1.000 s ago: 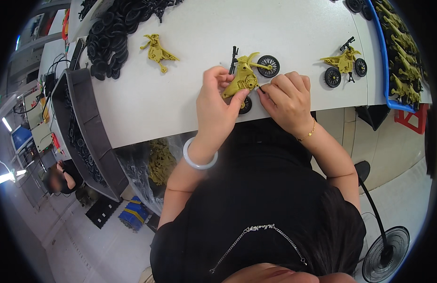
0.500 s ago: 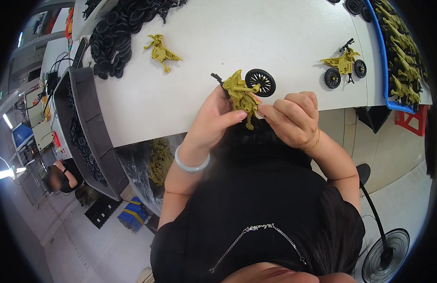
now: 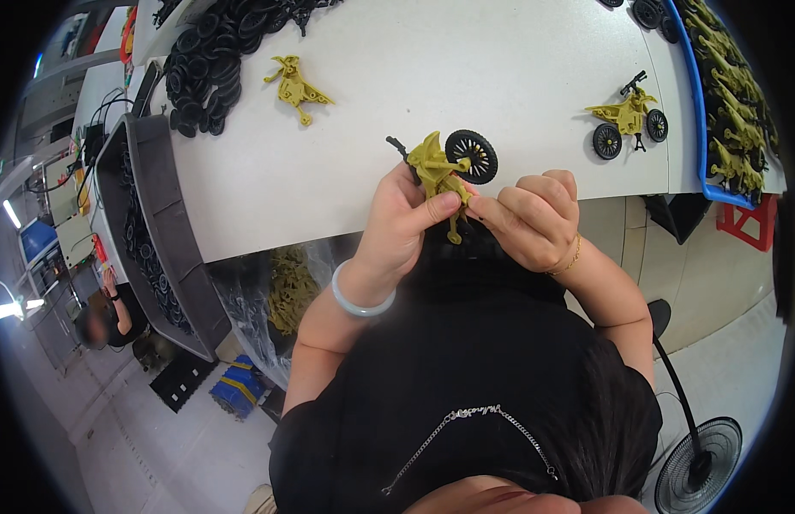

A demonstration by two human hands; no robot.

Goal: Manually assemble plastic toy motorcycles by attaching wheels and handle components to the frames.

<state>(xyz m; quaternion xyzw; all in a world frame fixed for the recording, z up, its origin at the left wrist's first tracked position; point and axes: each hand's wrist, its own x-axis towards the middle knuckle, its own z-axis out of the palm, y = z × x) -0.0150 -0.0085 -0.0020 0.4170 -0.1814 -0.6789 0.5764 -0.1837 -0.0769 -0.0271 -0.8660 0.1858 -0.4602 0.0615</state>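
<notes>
My left hand is closed round an olive-yellow toy motorcycle, its thumb pressed on the body. One spoked black wheel is fitted at the toy's far right end, and a black handlebar sticks out on the left. The body's other end, pointing toward me, has no wheel. With fingertips pinched against the near right side of the body is my right hand; whatever small part those fingers may grip is hidden. On the table at the left lies a bare yellow toy body.
A toy motorcycle with two wheels sits at the right, beside a blue tray of yellow toys. Loose black wheels are heaped at the far left. A grey bin stands along the table's left edge. Yellow parts fill a bag below.
My left thumb has slid slightly up and right on the toy, and the wrist has shifted a little rightward. The toy has turned slightly. My right hand keeps its pinch in almost the same place.
</notes>
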